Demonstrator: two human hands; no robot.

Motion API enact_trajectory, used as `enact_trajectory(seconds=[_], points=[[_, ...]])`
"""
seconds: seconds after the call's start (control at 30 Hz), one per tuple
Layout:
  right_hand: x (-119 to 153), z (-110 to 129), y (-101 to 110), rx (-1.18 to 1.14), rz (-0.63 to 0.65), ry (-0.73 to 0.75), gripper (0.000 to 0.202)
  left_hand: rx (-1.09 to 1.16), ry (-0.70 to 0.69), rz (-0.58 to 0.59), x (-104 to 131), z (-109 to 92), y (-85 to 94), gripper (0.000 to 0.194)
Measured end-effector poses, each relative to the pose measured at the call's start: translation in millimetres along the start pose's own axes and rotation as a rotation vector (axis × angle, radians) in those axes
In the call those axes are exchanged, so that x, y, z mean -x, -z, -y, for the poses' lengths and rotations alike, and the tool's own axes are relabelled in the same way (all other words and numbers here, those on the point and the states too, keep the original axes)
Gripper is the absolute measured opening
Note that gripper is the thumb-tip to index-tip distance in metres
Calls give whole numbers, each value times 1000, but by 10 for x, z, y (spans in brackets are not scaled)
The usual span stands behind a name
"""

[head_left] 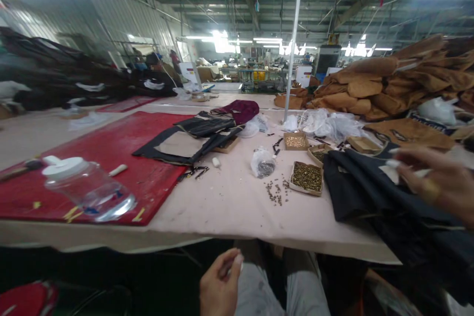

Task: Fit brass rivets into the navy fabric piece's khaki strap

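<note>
Head view of a garment worktop (pixel 229 207). The right hand (pixel 440 182), blurred at the worktop's right edge, rests on a dark navy garment (pixel 374 192) that lies over the near right corner; it appears to pinch a small white piece, perhaps chalk, though the blur leaves the grip uncertain. The left hand (pixel 220 284) sits below the near edge, over the lap, fingers curled shut on a small pale object too small to identify. Just left of the garment stands an open carton of brass rivets (pixel 307 177), with loose rivets (pixel 276 191) scattered beside it and a small bag of hardware (pixel 262 163) behind. A red mat (pixel 111 168) covers the near left corner, bearing a clear plastic jar (pixel 89 187). Judged practice: flatten the cloth on the worktop, steady it with one hand, and keep the carton within reach.
</note>
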State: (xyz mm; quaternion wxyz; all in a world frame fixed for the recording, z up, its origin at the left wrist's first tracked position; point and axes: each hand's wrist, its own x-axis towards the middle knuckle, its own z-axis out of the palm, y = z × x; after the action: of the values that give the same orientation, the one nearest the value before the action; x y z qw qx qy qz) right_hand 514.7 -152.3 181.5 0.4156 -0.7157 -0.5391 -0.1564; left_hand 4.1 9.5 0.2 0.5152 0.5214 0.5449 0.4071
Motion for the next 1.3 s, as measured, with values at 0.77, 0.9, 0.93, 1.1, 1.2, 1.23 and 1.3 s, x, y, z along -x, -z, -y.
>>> enact_trajectory(seconds=[0.77,0.9,0.93,1.1,1.2,1.23,1.3], points=[[2006,350,-3040,134,113,-108,29,-809,-307,80,-3017,-748,-1644,92],[1999,358,-3041,144,100,-95,27,-783,-221,91,-3272,-645,-1853,48],[2000,357,-3043,157,98,-93,27,-756,-197,77,-3324,-617,-1869,39],[1989,333,-3045,202,89,-62,26,-541,-67,33,-3557,-562,-1856,28],[1961,320,-3027,171,67,-39,24,-426,-14,20,-3680,-615,-1811,27],[1953,322,-3020,156,54,-40,23,-398,-2,8,-3711,-644,-1782,27],[1940,343,-3004,109,23,-50,20,-356,12,-23,-3745,-715,-1694,26]])
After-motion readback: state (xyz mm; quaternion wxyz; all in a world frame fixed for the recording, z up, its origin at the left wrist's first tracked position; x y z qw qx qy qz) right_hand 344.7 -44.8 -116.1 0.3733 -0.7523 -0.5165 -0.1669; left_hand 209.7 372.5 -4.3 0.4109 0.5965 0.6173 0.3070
